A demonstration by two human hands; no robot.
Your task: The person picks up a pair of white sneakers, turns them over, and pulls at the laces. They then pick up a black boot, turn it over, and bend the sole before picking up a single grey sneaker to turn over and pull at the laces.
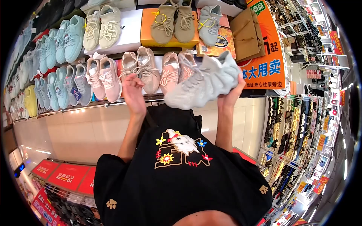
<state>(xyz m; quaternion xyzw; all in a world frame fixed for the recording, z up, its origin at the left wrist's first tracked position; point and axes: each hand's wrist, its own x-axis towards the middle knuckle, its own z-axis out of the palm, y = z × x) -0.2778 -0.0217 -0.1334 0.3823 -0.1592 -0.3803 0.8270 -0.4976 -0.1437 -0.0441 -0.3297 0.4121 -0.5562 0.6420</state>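
A light grey sneaker (pixel 201 84) with a ribbed heel is in my right hand (pixel 230 91). Its toe points left, and the fingers wrap round the heel end. The shoe is raised above the front edge of the display and is slightly blurred. To its left, my left hand (pixel 134 94) is lifted with nothing in it, fingers loosely bent and apart. Behind that hand stand a pair of beige-pink sneakers (pixel 148 73). A pair of pink sneakers (pixel 170 71) is partly hidden behind the grey shoe.
Rows of blue sneakers (pixel 73 39) fill the display's left side. Behind, brown sneakers (pixel 164 26) stand on an orange box (pixel 147 37), and a single grey sneaker (pixel 209 28) on a patterned box. A paper bag (pixel 247 34) and orange sign (pixel 269 52) are right. Racks (pixel 290 132) stand beyond.
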